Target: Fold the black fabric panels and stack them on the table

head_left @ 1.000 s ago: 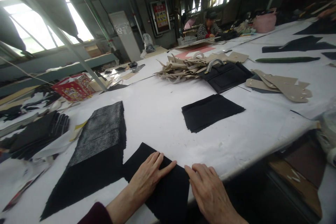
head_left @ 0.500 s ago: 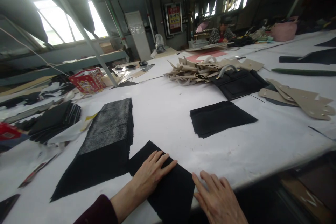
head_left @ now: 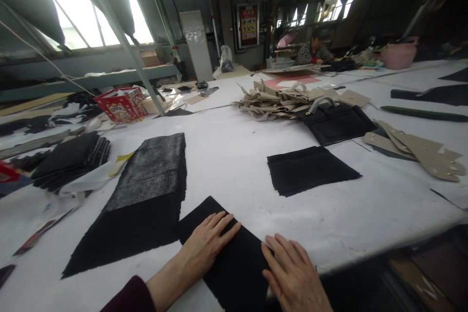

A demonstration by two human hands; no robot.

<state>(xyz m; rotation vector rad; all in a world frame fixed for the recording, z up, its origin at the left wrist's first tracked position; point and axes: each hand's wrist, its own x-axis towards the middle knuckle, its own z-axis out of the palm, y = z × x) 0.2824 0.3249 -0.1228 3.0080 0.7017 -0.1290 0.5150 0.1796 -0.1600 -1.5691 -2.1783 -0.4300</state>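
A flat black fabric piece point(head_left: 234, 263) lies at the near edge of the white table point(head_left: 234, 165). My left hand point(head_left: 206, 246) rests flat on it, fingers stretched out and together. My right hand point(head_left: 292, 273) lies flat at the piece's right edge, fingers spread, touching the fabric and the table edge. Just left of the piece stands a thick stack of black fabric pieces point(head_left: 141, 200). Neither hand grips anything.
A smaller pile of black pieces point(head_left: 309, 169) lies mid-table. Behind it are beige cut parts point(head_left: 278, 100), a black handbag point(head_left: 334, 119) and more beige parts point(head_left: 420, 148) at right. A red box point(head_left: 120, 105) and dark scraps sit at left. A person point(head_left: 314, 51) sits far back.
The view has shifted a little to the left and down. My right hand has slid slightly nearer to the fabric's edge; my left hand stays flat on the piece.
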